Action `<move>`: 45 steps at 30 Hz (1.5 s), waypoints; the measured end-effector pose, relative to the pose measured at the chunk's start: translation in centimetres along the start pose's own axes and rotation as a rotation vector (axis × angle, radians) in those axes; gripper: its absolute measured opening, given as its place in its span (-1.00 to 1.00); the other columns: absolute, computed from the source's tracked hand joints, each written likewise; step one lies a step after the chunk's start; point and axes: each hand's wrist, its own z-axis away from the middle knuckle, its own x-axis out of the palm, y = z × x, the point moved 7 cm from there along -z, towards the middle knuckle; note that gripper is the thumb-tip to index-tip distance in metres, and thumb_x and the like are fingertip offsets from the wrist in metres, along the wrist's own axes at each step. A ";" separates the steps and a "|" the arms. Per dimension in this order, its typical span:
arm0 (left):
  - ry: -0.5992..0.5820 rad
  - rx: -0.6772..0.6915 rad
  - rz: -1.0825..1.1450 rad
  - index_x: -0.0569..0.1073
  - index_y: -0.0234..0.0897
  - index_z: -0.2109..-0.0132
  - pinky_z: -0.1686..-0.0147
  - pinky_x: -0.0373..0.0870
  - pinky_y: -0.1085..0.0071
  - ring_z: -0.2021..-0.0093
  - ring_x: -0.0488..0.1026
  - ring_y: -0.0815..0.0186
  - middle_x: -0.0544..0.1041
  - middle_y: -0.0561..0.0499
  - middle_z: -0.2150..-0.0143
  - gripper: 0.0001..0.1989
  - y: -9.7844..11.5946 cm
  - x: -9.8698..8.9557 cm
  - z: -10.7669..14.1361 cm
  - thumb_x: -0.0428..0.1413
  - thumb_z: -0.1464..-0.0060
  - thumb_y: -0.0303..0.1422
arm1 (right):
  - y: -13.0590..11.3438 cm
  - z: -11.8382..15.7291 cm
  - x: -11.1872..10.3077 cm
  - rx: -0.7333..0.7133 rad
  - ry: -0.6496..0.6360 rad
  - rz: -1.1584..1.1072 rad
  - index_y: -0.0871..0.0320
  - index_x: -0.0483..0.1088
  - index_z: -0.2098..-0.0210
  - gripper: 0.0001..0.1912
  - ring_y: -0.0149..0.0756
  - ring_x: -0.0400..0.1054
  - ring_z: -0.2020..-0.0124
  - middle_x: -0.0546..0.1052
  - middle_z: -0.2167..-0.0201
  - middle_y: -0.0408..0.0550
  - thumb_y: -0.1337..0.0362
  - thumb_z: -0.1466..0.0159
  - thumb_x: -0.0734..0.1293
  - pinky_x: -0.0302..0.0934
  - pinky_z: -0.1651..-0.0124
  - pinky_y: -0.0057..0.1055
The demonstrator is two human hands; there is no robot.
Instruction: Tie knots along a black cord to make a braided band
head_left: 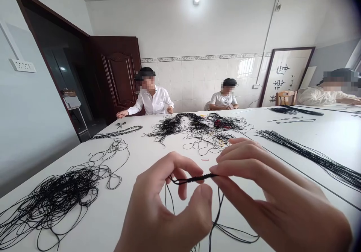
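Note:
A short braided black cord [193,179] stretches across the middle of the view, with thin loose strands [217,222] hanging from it over the table edge area. My left hand [166,203] holds its near end between thumb and fingers, and the cord loops around a fingertip. My right hand [270,192] pinches the other end in its fingertips. To the left of my hands lies a big tangle of thin black cord [53,203] on the white table [113,229].
Further off lie a black tangle with a red item [194,128], scissors [121,124], a braided length [118,132] and a long bundle of black strands [310,158]. Several seated people [150,97] work around the adjoining white tables.

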 end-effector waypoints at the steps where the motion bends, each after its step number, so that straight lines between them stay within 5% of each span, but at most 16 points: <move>1: -0.004 -0.001 0.001 0.50 -0.09 0.38 0.41 0.43 0.67 0.45 0.48 0.44 0.53 0.20 0.49 -0.88 -0.1 -0.1 0.0 0.15 0.04 -0.46 | 0.0 0.0 0.0 0.005 0.013 0.008 0.17 0.35 0.25 -0.81 -0.46 0.32 0.26 0.44 0.38 -0.14 0.57 -0.26 0.32 0.25 0.15 -0.41; 6: -0.004 -0.007 0.047 0.47 -0.13 0.41 0.50 0.40 0.70 0.49 0.46 0.46 0.50 0.19 0.52 -0.84 0.0 -0.2 0.1 0.08 -0.05 -0.48 | 0.1 0.0 -0.3 0.025 0.072 0.003 0.19 0.35 0.23 -0.85 -0.47 0.35 0.24 0.45 0.36 -0.13 0.53 -0.27 0.31 0.27 0.17 -0.46; 23: 0.056 0.026 0.033 0.51 -0.10 0.43 0.51 0.40 0.75 0.53 0.42 0.50 0.51 0.25 0.54 -0.81 0.7 -0.5 -0.1 0.12 0.10 -0.54 | -0.2 -0.1 -0.1 -0.010 0.032 -0.029 0.18 0.34 0.24 -0.80 -0.48 0.33 0.27 0.43 0.37 -0.15 0.58 -0.25 0.31 0.28 0.11 -0.41; 32: 0.111 -0.050 0.053 0.54 -0.08 0.50 0.57 0.38 0.72 0.56 0.43 0.47 0.53 0.25 0.58 -0.79 0.4 -0.5 0.3 0.12 0.18 -0.54 | -0.2 -0.3 -0.2 -0.009 0.044 -0.003 0.16 0.32 0.22 -0.79 -0.45 0.36 0.26 0.45 0.37 -0.16 0.57 -0.25 0.31 0.29 0.01 -0.36; 37: 0.182 -0.130 0.077 0.53 -0.08 0.55 0.59 0.34 0.66 0.57 0.40 0.44 0.50 0.23 0.62 -0.81 0.1 -0.4 0.6 0.11 0.21 -0.50 | -0.2 -0.2 -0.3 -0.002 0.028 0.005 0.15 0.33 0.23 -0.79 -0.41 0.39 0.23 0.46 0.37 -0.13 0.56 -0.24 0.32 0.29 0.12 -0.37; 45: 0.104 -0.049 0.020 0.52 -0.09 0.50 0.56 0.39 0.71 0.57 0.41 0.48 0.51 0.25 0.59 -0.81 0.5 -0.6 0.2 0.12 0.18 -0.53 | -0.1 -0.2 -0.1 -0.003 0.020 -0.034 0.17 0.32 0.23 -0.78 -0.44 0.35 0.27 0.43 0.38 -0.14 0.58 -0.24 0.31 0.28 0.16 -0.39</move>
